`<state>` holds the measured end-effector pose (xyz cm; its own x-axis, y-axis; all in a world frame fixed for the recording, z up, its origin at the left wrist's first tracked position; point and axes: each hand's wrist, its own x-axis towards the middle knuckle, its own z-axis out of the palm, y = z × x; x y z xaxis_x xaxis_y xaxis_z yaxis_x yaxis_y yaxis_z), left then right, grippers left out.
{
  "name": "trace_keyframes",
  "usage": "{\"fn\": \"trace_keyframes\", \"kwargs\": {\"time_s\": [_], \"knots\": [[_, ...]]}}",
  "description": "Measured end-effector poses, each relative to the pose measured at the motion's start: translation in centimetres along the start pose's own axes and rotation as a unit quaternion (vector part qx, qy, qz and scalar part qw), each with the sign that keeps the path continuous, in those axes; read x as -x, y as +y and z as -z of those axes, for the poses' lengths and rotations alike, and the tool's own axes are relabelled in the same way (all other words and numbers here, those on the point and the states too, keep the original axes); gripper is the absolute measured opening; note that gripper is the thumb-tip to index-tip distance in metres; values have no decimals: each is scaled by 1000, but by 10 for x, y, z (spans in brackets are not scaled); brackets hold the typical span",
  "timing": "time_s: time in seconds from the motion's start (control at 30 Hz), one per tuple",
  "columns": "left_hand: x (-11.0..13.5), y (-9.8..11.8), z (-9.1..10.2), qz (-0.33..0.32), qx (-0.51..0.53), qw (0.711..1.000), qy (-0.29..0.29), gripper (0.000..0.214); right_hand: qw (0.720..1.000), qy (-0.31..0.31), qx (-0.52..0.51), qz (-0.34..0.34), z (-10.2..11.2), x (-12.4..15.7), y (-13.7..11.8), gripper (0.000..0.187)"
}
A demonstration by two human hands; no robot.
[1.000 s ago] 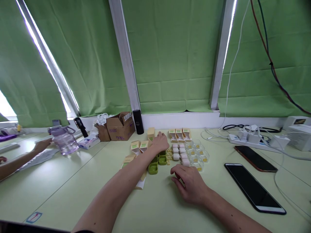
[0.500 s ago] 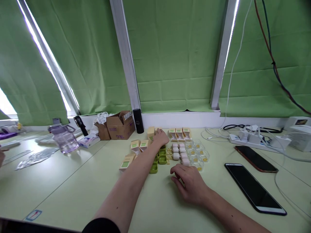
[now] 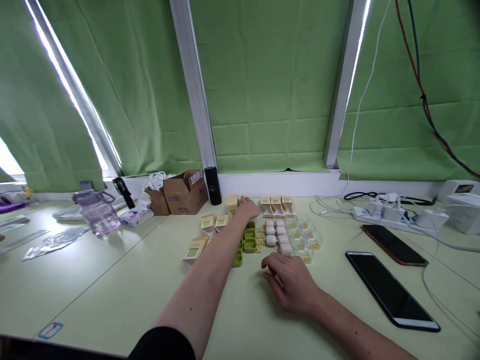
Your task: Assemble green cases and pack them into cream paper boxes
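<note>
My left hand [image 3: 247, 208] reaches far across the pale green table [image 3: 112, 290], its fingers on a small tan box [image 3: 233, 202] near the back wall; whether it grips the box I cannot make out. Around it lie more small tan boxes [image 3: 207, 223], green trays [image 3: 249, 244], cream-coloured cases [image 3: 277, 232] and clear lids with yellow dots [image 3: 305, 237]. My right hand [image 3: 290, 280] rests on the table just in front of the cream cases, fingers loosely curled and apart, holding nothing.
A brown cardboard box [image 3: 184, 192] and a black cylinder [image 3: 212, 186] stand at the back. A purple water jug [image 3: 96, 212] is at the left. Two phones [image 3: 390, 295] [image 3: 393, 244] and a power strip with cables [image 3: 386, 214] lie at the right.
My left arm has stretched further back towards the tan box by the wall. The other person's hand at the far left has withdrawn out of view. My right hand has stayed put.
</note>
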<state>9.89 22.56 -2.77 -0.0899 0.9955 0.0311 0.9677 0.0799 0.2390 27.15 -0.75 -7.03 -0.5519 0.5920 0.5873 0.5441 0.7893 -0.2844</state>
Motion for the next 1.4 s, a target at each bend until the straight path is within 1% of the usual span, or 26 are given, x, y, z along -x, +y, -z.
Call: {"fn": "trace_keyframes", "kwargs": {"time_s": [0.07,0.13,0.2,0.27,0.33,0.37,0.43,0.53,0.63,0.7,0.77,0.8,0.87,0.9,0.97,1.07,1.13,1.23,1.4], "knots": [[-2,0,1,4,5,1000,-4,41,1000,-1,1,-2,-1,0,0,13],[-2,0,1,6,12,1000,-10,40,1000,-2,2,0,-1,0,0,14],[-2,0,2,5,22,1000,-18,48,1000,-2,3,2,0,0,0,14],[1,0,4,-5,35,999,-21,65,1000,-3,3,1,0,0,0,14],[5,-1,10,-27,54,998,-12,79,1000,-4,1,0,0,0,0,13],[8,-1,15,-43,65,997,-1,81,1000,-5,-1,-1,0,0,0,13],[16,-3,27,-84,90,992,31,75,1000,-8,-2,-5,0,0,1,13],[37,-9,52,-147,132,976,87,56,1000,-12,-6,-16,-1,1,0,12],[72,-20,75,-187,171,958,133,39,1000,-15,-13,-21,-2,1,0,12],[100,-30,83,-198,188,949,158,36,1000,-17,-16,-21,-2,1,0,12],[129,-42,86,-211,212,936,184,31,999,-18,-17,-26,-2,0,0,12],[143,-48,86,-220,217,934,181,30,999,-20,-16,-29,-3,0,0,11],[166,-60,82,-212,189,947,153,27,999,-24,-15,-36,-3,-1,1,10],[175,-65,81,-205,158,955,147,26,999,-29,-14,-40,-3,-1,1,10],[188,-73,77,-215,82,965,124,24,998,-41,-10,-48,-3,-1,2,10],[196,-82,75,-242,-18,970,30,18,996,-66,-3,-66,-2,-2,3,10],[198,-84,75,-253,-59,966,-15,13,993,-85,1,-77,-2,-3,2,10],[200,-85,76,-255,-88,962,-34,9,990,-104,7,-91,-3,-3,2,12],[202,-83,72,-259,-123,957,-51,5,988,-114,7,-103,-2,-4,0,11]]}}
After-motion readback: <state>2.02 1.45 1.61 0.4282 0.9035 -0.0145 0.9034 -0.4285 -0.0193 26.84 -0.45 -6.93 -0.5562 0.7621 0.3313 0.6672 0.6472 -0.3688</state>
